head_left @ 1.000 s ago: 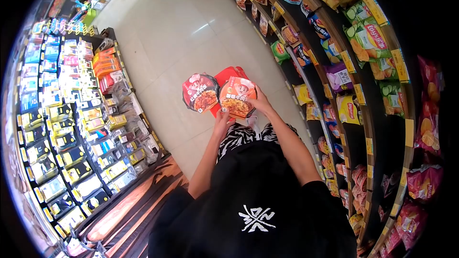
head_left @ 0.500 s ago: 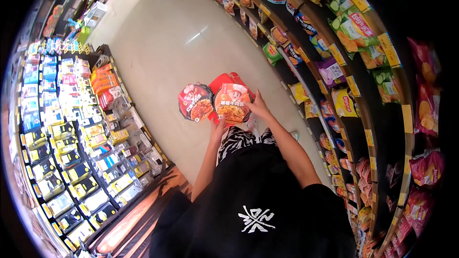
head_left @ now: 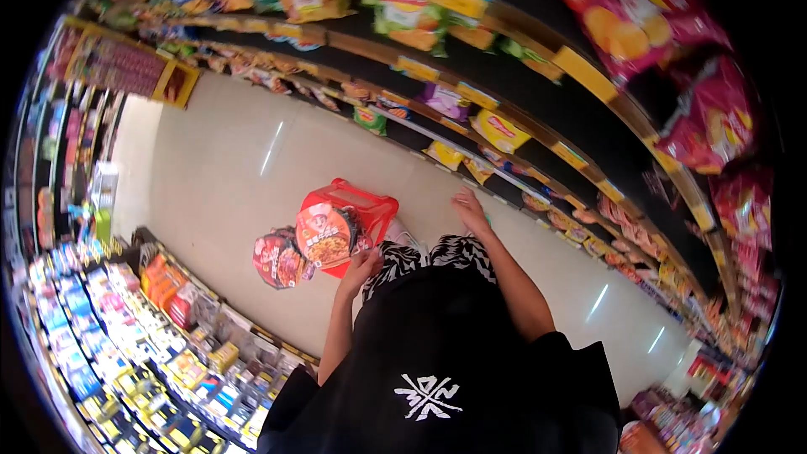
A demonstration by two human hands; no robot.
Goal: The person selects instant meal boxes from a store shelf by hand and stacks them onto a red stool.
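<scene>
My left hand (head_left: pixel 363 266) is closed at the edge of two instant rice meal packs in front of my legs. The nearer pack (head_left: pixel 326 234) has an orange-red lid with a food picture. The darker red-and-black pack (head_left: pixel 280 261) sticks out to its left. Behind them is a red shopping basket (head_left: pixel 382 204), partly covered by the packs; I cannot tell what supports it. My right hand (head_left: pixel 472 211) is apart from the packs, toward the snack shelf, its fingers loosely bent with nothing visible in them.
Snack shelves (head_left: pixel 420 67) with bagged chips curve along the far and right side. Large purple chip bags (head_left: pixel 714 118) hang close at right. A lit rack of small packaged goods (head_left: pixel 151 353) stands at left. Pale tiled floor (head_left: pixel 227 160) lies between them.
My right hand has let go of the orange-red pack and moved right. My left hand keeps both packs. The view has turned toward the snack shelves, and more of the basket shows.
</scene>
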